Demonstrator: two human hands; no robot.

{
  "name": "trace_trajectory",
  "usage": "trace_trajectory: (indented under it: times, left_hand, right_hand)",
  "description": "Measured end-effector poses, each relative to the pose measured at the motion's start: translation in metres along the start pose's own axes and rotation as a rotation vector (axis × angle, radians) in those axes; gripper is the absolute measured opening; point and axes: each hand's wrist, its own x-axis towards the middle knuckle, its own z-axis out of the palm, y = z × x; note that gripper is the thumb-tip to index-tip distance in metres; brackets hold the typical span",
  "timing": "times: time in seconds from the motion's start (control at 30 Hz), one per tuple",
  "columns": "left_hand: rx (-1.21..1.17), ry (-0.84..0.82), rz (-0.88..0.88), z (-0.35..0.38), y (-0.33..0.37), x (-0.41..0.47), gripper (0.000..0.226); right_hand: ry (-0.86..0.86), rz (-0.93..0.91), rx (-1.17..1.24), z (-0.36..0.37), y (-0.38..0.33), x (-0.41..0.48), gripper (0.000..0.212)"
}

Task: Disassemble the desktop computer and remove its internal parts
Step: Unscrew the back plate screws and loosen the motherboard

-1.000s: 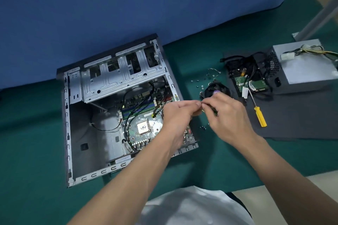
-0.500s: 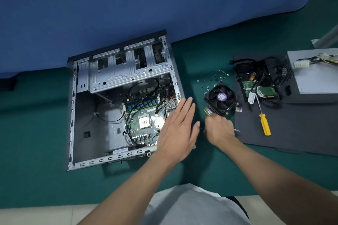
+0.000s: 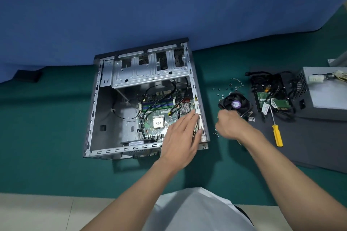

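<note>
The open desktop case point(image 3: 93, 110) lies on its side on green cloth, with the motherboard point(image 3: 159, 112) and its bare CPU point(image 3: 158, 122) inside. Black cables run over the board. My left hand point(image 3: 180, 137) hovers over the case's lower right corner with straight fingers and holds nothing. My right hand point(image 3: 231, 125) is just right of the case with its fingers curled, right in front of the removed cooler fan point(image 3: 234, 102). Whether it holds anything is hidden.
A hard drive point(image 3: 270, 99) with cables, a grey power supply point(image 3: 326, 92) and a yellow-handled screwdriver point(image 3: 277, 135) lie on a dark mat point(image 3: 309, 146) at the right. Several loose screws point(image 3: 219, 92) are scattered between case and mat. A blue cloth hangs behind.
My hands were together over a small part beside the case. They have parted: the left opened and moved over the case, the right dropped toward the cooler fan.
</note>
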Motion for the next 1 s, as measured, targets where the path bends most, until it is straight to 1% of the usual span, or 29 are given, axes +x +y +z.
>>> trace_trajectory:
  times: [0.07, 0.13, 0.27, 0.37, 0.43, 0.53, 0.57, 0.63, 0.67, 0.73, 0.8, 0.87, 0.93, 0.97, 1.0]
  left_hand:
    - [-0.002, -0.008, -0.024, -0.004, -0.011, -0.007, 0.047]
    - [0.000, 0.021, -0.046, -0.009, -0.023, -0.014, 0.041]
    - [-0.008, 0.080, -0.060, -0.024, -0.054, -0.039, 0.032]
    - [-0.034, 0.151, -0.074, -0.036, -0.085, -0.069, 0.026]
    - [-0.062, 0.180, -0.093, -0.045, -0.108, -0.088, 0.028]
    - [-0.100, 0.166, -0.138, -0.058, -0.142, -0.109, 0.031]
    - [-0.106, 0.157, -0.157, -0.062, -0.152, -0.114, 0.032]
    - [-0.119, 0.145, -0.179, -0.069, -0.168, -0.121, 0.032]
    - [-0.124, 0.145, -0.180, -0.072, -0.173, -0.123, 0.032]
    - [-0.133, 0.160, -0.166, -0.076, -0.179, -0.129, 0.032]
    - [-0.156, 0.232, -0.154, -0.077, -0.178, -0.136, 0.032]
    - [-0.201, 0.354, -0.167, -0.073, -0.174, -0.145, 0.029]
    - [-0.333, 0.408, -0.272, -0.065, -0.168, -0.151, 0.019]
    - [-0.443, 0.397, -0.367, -0.060, -0.165, -0.152, 0.011]
    - [-0.567, 0.349, -0.477, -0.055, -0.163, -0.151, 0.008]
  right_hand:
    - [0.063, -0.045, -0.007, -0.015, -0.017, -0.016, 0.020]
    - [0.136, -0.104, 0.016, -0.022, -0.036, -0.028, 0.023]
    - [0.149, -0.163, 0.263, -0.011, -0.083, -0.053, 0.034]
    - [0.218, -0.140, 0.412, 0.011, -0.115, -0.068, 0.030]
    - [0.300, -0.128, 0.516, 0.027, -0.131, -0.075, 0.026]
    - [0.447, -0.079, 0.661, 0.055, -0.142, -0.084, 0.019]
    - [0.470, -0.052, 0.753, 0.067, -0.143, -0.087, 0.016]
    - [0.432, 0.012, 1.008, 0.090, -0.143, -0.093, 0.008]
    - [0.383, 0.047, 1.129, 0.101, -0.143, -0.097, 0.005]
    - [0.265, 0.096, 1.368, 0.124, -0.142, -0.106, 0.006]
    - [0.148, 0.102, 1.595, 0.149, -0.143, -0.115, 0.008]
    - [0.060, 0.085, 1.753, 0.174, -0.147, -0.120, 0.007]
    - [-0.012, 0.050, 1.830, 0.198, -0.152, -0.123, 0.014]
    - [-0.047, 0.026, 1.841, 0.208, -0.154, -0.124, 0.021]
    - [-0.079, 0.000, 1.839, 0.216, -0.156, -0.124, 0.028]
